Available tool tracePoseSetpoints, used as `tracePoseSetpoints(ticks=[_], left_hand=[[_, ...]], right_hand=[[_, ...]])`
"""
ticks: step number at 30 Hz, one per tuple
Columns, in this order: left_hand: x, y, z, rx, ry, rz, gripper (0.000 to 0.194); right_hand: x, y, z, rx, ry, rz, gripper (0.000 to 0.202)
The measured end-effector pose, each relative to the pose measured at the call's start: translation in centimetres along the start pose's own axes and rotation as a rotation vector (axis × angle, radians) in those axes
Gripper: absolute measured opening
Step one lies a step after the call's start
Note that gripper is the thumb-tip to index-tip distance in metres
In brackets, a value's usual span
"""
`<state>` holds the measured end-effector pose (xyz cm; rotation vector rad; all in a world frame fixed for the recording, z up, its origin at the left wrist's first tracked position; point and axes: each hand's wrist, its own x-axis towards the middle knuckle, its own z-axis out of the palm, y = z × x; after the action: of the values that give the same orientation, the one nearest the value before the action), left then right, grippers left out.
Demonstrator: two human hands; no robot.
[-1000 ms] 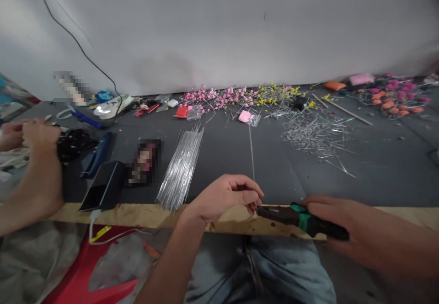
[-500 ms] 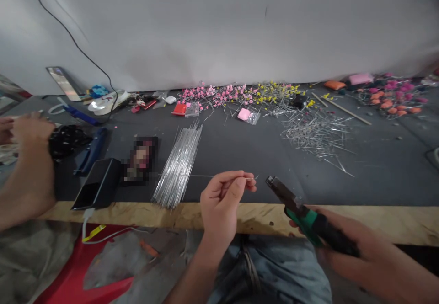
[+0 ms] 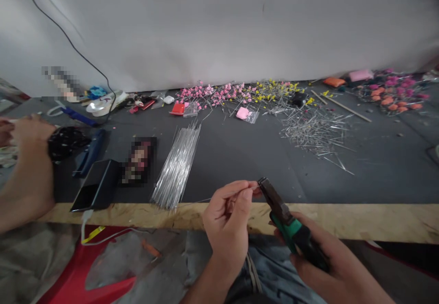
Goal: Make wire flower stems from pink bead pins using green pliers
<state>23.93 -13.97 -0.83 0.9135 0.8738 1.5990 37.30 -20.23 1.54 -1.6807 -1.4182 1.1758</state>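
My left hand pinches a thin wire between thumb and fingers near the table's front edge, and the wire trails off to the left. My right hand is wrapped round the green and black handles of pliers. The jaws of the pliers are at the wire's end, just by my left fingertips. Left of my hands lies a bundle of straight silver wires. A loose heap of short wire pieces lies beyond the pliers.
Pink-tipped wires and yellow-tipped wires lie along the wall, with orange and magenta ones at right. A power bank or phone sits at the left edge. Another person's arm rests at far left.
The pliers in my right hand have moved left, and their jaws now meet the wire's end. My left hand has moved slightly down and right, and the trailing wire has tilted.
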Motion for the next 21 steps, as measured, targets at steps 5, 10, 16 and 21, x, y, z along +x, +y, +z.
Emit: tracePoseSetpoints(ticks=[5,10,16,21], left_hand=[[-0.09,0.0,-0.06,-0.002,0.019,0.011,0.019],[-0.21,0.1,-0.07,-0.008,0.04,-0.012,0.018],[-0.45,0.2,-0.03,0.006,0.059,-0.031,0.014],[-0.16,0.17,-0.35,0.016,0.0,-0.08,0.011]], right_hand=[[-0.02,-0.07,0.28,-0.021,0.033,-0.024,0.043],[-0.17,-0.21,0.43,-0.02,0.03,-0.039,0.044],[-0.42,0.18,0.88,-0.094,-0.026,0.033,0.026],[-0.56,0.21,0.79,-0.122,-0.027,0.015,0.023]])
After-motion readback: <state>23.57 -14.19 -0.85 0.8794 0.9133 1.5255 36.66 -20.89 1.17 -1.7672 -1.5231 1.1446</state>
